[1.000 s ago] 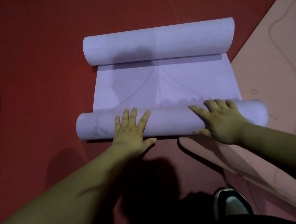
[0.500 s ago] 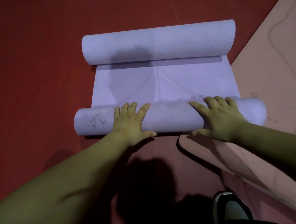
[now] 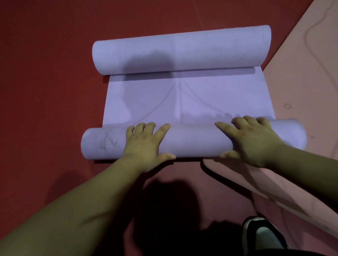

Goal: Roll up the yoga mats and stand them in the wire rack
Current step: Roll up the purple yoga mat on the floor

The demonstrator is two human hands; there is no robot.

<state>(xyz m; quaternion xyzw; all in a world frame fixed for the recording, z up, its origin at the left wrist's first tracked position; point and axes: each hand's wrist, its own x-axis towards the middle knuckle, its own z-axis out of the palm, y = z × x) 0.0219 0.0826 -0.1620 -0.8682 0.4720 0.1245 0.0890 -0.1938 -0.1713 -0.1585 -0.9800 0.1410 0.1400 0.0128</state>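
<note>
At the centre of the head view, a purple yoga mat (image 3: 186, 98) is laid on the red floor (image 3: 40, 76), rolled at both ends. Its near roll (image 3: 193, 140) is pressed by the left hand (image 3: 143, 145) and the right hand (image 3: 251, 140), fingers spread and nearly straight. A pink mat (image 3: 312, 98) is spread at the right, and a shoe (image 3: 261, 235) is seen at the lower edge.
</note>
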